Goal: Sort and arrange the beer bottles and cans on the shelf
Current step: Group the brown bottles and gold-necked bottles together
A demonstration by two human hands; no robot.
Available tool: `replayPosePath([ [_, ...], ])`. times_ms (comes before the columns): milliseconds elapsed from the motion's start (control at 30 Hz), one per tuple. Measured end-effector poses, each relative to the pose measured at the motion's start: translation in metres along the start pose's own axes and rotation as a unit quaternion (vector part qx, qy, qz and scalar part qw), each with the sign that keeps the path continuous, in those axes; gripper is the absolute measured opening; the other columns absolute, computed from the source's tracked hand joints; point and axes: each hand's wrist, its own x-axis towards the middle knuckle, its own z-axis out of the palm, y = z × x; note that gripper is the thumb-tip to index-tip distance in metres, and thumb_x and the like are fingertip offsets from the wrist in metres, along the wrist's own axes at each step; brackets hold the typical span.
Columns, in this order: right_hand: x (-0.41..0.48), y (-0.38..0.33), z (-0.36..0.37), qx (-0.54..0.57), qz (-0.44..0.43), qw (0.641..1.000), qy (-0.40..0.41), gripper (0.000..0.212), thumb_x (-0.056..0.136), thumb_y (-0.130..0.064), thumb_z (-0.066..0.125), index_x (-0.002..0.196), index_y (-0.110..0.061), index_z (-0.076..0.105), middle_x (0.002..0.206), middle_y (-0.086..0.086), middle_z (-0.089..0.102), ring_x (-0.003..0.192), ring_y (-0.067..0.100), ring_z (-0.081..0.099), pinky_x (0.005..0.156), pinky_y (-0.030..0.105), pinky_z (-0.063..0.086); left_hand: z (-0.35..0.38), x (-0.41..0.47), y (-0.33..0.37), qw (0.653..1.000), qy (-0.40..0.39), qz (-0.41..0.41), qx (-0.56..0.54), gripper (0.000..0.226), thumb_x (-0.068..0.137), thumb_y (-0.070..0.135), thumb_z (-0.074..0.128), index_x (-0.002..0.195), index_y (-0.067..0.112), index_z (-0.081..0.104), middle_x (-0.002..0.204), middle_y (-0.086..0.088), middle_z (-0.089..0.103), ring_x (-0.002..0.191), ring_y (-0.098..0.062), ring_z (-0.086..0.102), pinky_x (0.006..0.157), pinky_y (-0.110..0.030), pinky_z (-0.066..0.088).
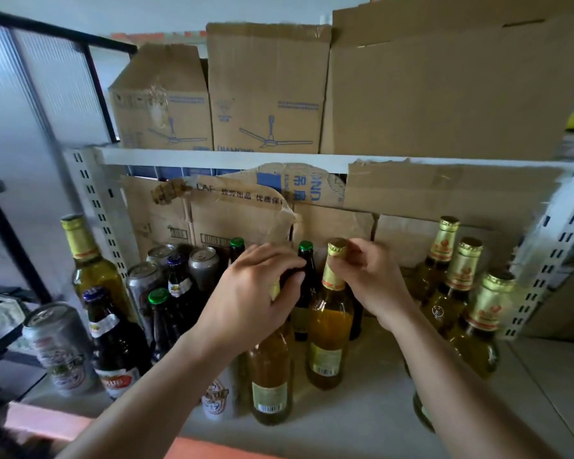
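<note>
On the grey shelf [371, 385] stand two amber bottles with gold foil necks in the middle. My left hand [246, 293] is closed over the neck of the nearer amber bottle [270, 379], hiding its cap. My right hand [375, 279] pinches the gold neck of the farther amber bottle [328, 336]. Behind them stands a dark green-capped bottle [307, 260]. Three more gold-foil bottles [458, 270] stand in a group at the right. To the left are dark bottles [116, 342] and silver cans [203, 263] crowded together.
Torn cardboard boxes [232, 213] line the back of the shelf, and more boxes [269, 94] sit on the upper shelf. White slotted uprights [100, 210] frame both sides. A can [60, 346] and a gold-foil bottle [87, 260] stand left of the upright. A small white can [216, 399] stands by the shelf's front edge.
</note>
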Motion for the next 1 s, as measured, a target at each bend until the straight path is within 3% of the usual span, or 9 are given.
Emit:
replayPosePath([
  [300,0.001,0.013,0.005,0.0,-0.01,1.0,-0.02,0.017,0.093,-0.027,0.063,0.109,-0.026,0.064,0.097,-0.008,0.07,0.092,0.006,0.066,0.083,0.028,0.053,0.013,-0.007,-0.015,1.0,0.012,-0.021,0.006,0.024,0.092,0.019,0.052,0.094,0.008,0.074,0.093,-0.001,0.07,0.09,-0.012,0.063,0.084,-0.024,0.051],
  [433,-0.004,0.018,0.002,-0.013,-0.019,0.999,-0.023,0.01,0.093,-0.03,0.062,0.104,-0.03,0.062,0.094,-0.008,0.07,0.089,0.004,0.066,0.085,0.032,0.054,0.018,-0.008,-0.015,0.999,0.03,-0.022,-0.003,0.021,0.091,0.017,0.054,0.09,0.008,0.073,0.089,-0.001,0.069,0.086,-0.013,0.062,0.081,-0.022,0.05],
  [600,-0.01,0.019,-0.004,-0.079,-0.024,0.996,-0.018,0.02,0.091,-0.037,0.064,0.099,-0.019,0.066,0.091,0.001,0.07,0.086,0.015,0.065,0.08,0.037,0.054,0.026,-0.008,-0.011,0.997,0.065,-0.032,-0.01,0.022,0.089,0.015,0.054,0.082,0.006,0.073,0.083,-0.001,0.067,0.08,-0.01,0.057,0.078,-0.021,0.046],
  [700,-0.01,0.019,-0.013,-0.088,-0.007,0.996,0.012,0.022,0.085,-0.043,0.069,0.087,-0.021,0.067,0.082,-0.002,0.069,0.079,0.014,0.064,0.07,0.03,0.051,0.028,-0.008,-0.009,0.996,0.074,-0.034,-0.02,0.021,0.087,0.015,0.055,0.08,0.006,0.072,0.081,-0.002,0.067,0.078,-0.013,0.059,0.075,-0.024,0.048],
  [833,-0.011,0.019,-0.02,-0.072,0.005,0.997,0.017,0.022,0.084,-0.04,0.071,0.086,-0.019,0.068,0.078,-0.003,0.07,0.073,0.008,0.065,0.064,0.021,0.049,0.03,-0.007,-0.013,0.995,0.09,-0.038,-0.03,0.022,0.088,0.016,0.054,0.081,0.006,0.073,0.082,-0.002,0.068,0.078,-0.018,0.062,0.072,-0.031,0.052],
  [1000,-0.011,0.024,-0.013,-0.05,0.03,0.998,-0.006,0.023,0.09,-0.039,0.065,0.084,-0.017,0.064,0.08,0.007,0.069,0.075,0.019,0.066,0.072,0.037,0.053,0.033,-0.007,-0.017,0.994,0.099,-0.031,-0.037,0.026,0.094,0.018,0.05,0.09,0.004,0.072,0.088,-0.003,0.068,0.08,-0.017,0.064,0.068,-0.033,0.054],
])
